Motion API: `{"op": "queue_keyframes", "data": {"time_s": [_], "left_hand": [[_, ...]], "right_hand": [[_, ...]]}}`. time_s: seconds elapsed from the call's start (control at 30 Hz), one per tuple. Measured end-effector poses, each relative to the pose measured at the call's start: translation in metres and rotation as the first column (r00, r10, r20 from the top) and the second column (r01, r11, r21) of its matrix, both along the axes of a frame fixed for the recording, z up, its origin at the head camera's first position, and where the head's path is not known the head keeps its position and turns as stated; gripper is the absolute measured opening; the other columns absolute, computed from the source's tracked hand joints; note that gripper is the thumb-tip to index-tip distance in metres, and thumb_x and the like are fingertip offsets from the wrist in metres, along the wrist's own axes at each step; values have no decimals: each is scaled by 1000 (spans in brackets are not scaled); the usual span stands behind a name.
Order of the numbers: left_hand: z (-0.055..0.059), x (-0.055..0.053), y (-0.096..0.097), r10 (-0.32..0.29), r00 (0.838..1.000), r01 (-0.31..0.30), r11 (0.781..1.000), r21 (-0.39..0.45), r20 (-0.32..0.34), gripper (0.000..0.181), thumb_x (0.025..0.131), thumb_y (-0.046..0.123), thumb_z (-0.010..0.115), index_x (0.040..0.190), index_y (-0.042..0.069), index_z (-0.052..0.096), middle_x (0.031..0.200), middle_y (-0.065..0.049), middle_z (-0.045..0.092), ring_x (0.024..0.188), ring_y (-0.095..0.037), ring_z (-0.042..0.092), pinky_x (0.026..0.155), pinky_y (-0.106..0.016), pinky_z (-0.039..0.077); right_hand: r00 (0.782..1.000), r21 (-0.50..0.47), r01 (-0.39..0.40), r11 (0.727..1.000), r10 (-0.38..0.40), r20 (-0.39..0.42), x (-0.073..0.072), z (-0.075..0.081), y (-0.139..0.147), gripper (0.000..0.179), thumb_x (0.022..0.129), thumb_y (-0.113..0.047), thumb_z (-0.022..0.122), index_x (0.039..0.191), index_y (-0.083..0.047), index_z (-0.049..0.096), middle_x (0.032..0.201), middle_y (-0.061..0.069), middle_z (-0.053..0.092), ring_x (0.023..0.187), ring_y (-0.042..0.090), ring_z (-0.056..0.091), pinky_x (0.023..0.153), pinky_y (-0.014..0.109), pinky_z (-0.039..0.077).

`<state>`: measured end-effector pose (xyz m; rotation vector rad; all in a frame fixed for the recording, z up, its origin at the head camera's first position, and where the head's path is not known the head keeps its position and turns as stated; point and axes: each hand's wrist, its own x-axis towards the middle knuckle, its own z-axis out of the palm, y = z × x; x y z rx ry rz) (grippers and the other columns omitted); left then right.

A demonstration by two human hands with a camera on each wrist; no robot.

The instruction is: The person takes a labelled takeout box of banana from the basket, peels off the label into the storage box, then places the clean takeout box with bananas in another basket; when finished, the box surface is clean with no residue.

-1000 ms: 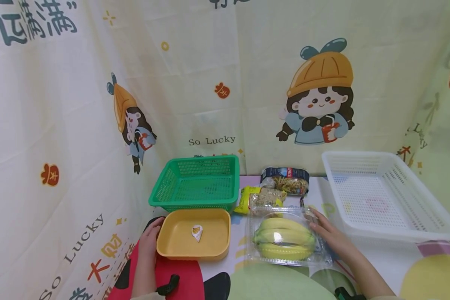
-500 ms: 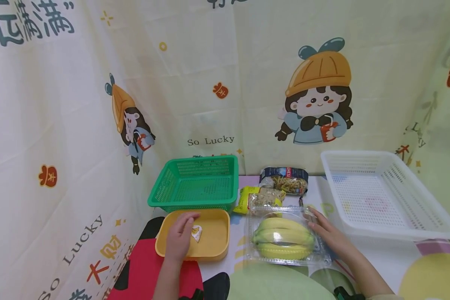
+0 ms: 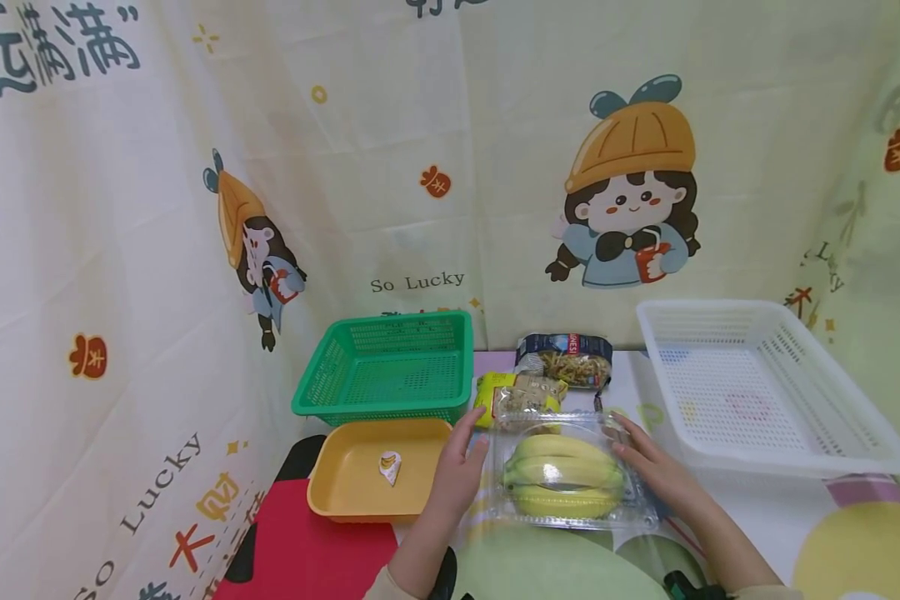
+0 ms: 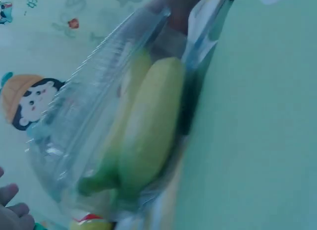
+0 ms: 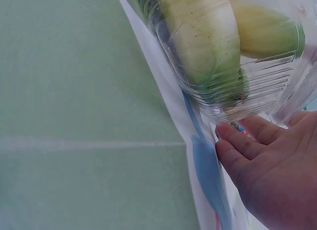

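A clear plastic clamshell box (image 3: 573, 517) with yellow-green bananas (image 3: 562, 475) inside sits at the front centre of the table. My left hand (image 3: 457, 471) is beside the box's left side, fingers extended. In the left wrist view those fingers (image 4: 15, 210) show at the lower left, apart from the plastic. On the opposite side, my right hand (image 3: 656, 467) has its extended fingers against the box's right edge. The right wrist view shows these fingertips (image 5: 225, 133) right at the ribbed corner. Left of the box stands a yellow tray (image 3: 345, 510) with a small banana-print sticker (image 3: 390, 468).
Behind the yellow tray is a green basket (image 3: 311, 404). A yellow snack bag (image 3: 495, 392) and a dark-labelled pasta bag (image 3: 566, 360) lie behind the clamshell. At the right stands a large white basket (image 3: 780, 462). A patterned curtain (image 3: 510, 167) hangs around the table.
My left hand has moved right from the yellow tray's left side, across the tray, to the clamshell's left side. My right hand stays at the box's right edge.
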<state>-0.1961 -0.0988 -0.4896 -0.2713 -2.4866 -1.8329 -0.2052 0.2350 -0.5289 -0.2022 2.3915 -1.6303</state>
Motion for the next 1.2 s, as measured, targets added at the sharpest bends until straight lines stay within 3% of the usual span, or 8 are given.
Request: {"op": "queue_keyframes", "data": {"time_s": [0.17,0.4,0.57,0.73,0.97,1.2], "left_hand": [[-9,0,17,34,994,-36,999,11,106,55,103,33,48,153,42,28,165,3,22,152,-29,19,118,-64,18],[-33,-9,17,12,966,-60,982,181,257,60,104,39,43,158,36,18,167,-4,14,153,-36,8,120,-62,10],[-51,-13,19,-51,970,-13,966,259,239,65,104,38,42,160,25,11,167,-10,11,153,-37,7,122,-58,9],[-59,-13,20,-67,972,4,964,265,227,69,104,42,42,161,20,10,167,-9,12,153,-36,8,122,-56,9],[-64,-11,21,-64,966,-2,966,257,249,68,104,43,40,160,19,11,166,-11,15,153,-37,11,122,-56,10],[-63,-11,21,-6,968,-48,977,206,251,68,102,47,42,159,16,20,165,-9,22,152,-35,15,122,-55,12]], "right_hand": [[1000,23,21,1000,-21,-1,0,0,0,72,104,-41,44,160,-16,8,159,24,26,145,53,17,110,73,18],[999,6,35,999,-35,-27,0,-2,-5,69,104,-39,45,160,-15,12,158,24,29,145,51,19,111,72,17],[997,-27,35,999,-37,-74,0,-4,-6,65,105,-33,46,159,-12,16,155,25,35,143,50,27,112,70,20],[994,-19,57,998,-59,-95,0,-7,-7,63,105,-32,45,158,-12,19,154,25,37,142,49,30,113,67,22],[993,-20,70,997,-71,-96,1,-8,-8,62,105,-31,45,158,-11,20,154,24,38,143,48,29,112,69,21],[993,23,116,993,-116,0,1,-6,-9,68,103,-46,44,159,-19,17,161,24,23,148,51,11,113,72,12]]}}
